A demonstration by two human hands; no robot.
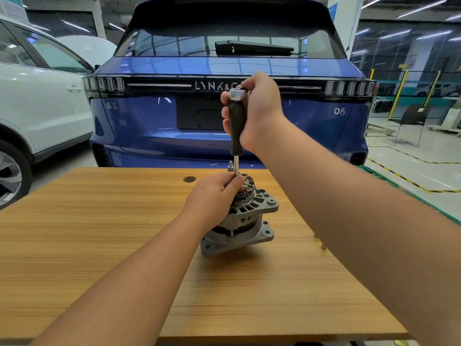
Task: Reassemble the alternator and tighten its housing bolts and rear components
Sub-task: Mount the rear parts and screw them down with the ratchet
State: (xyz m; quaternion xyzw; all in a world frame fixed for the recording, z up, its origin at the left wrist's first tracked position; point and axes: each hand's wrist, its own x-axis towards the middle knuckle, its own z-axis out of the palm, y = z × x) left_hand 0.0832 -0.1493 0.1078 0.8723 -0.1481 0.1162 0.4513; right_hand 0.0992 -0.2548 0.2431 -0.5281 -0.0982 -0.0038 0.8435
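I look over a wooden tabletop (99, 233) with light striped grain and a small dark round hole (189, 179) near its far edge. Just behind it stands a blue car (154, 126), its rear side toward me, with the number 06 on the right. On the left there is a white car (45, 116), only partly in view. The floor (411, 156) is pale grey and shiny, with yellow-black lines on the right. Yellow posts (399, 96) and glass partitions (399, 46) stand there too. Long ceiling lamps (419, 8) give bright white light.
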